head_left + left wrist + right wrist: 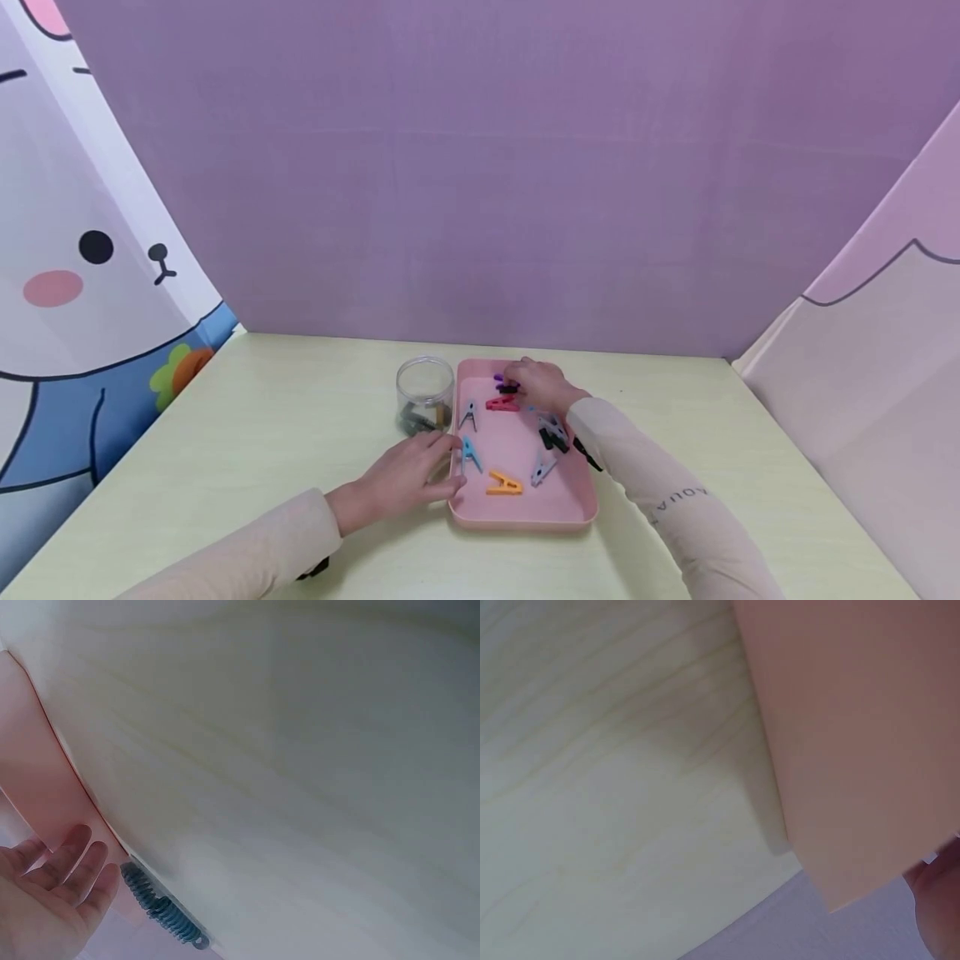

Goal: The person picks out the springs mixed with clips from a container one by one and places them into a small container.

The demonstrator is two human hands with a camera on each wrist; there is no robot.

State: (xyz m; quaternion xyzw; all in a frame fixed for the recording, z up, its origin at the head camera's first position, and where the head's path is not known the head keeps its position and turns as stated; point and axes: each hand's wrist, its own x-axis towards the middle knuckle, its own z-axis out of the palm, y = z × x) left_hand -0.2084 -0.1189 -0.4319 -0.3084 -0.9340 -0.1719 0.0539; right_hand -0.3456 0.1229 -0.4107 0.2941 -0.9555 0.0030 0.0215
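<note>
A pink tray (pixel 517 525) holds several clothespins. Over its far end is my right hand (pixel 543 386), fingers pointing down around a purple clothespin (pixel 498 377) and a black one (pixel 510 389); whether it pinches either is hidden. A red clothespin (pixel 502 404) lies just below those fingers. At the tray's left rim my left hand (pixel 401 479) has its fingers loosely extended, near a light-blue clothespin (pixel 470 452). In the left wrist view the left hand (pixel 56 900) shows spread fingers holding nothing. Nearer the tray's front is an orange clothespin (pixel 505 483).
Against the tray's left side stands a clear jar (pixel 425 379) with several clips in its bottom; dark-green ribbed clips (pixel 161 900) show through it. Grey clothespins (pixel 543 472) and dark ones lie at the tray's right. A purple partition (pixel 480 208) rises behind the pale table (pixel 300 400).
</note>
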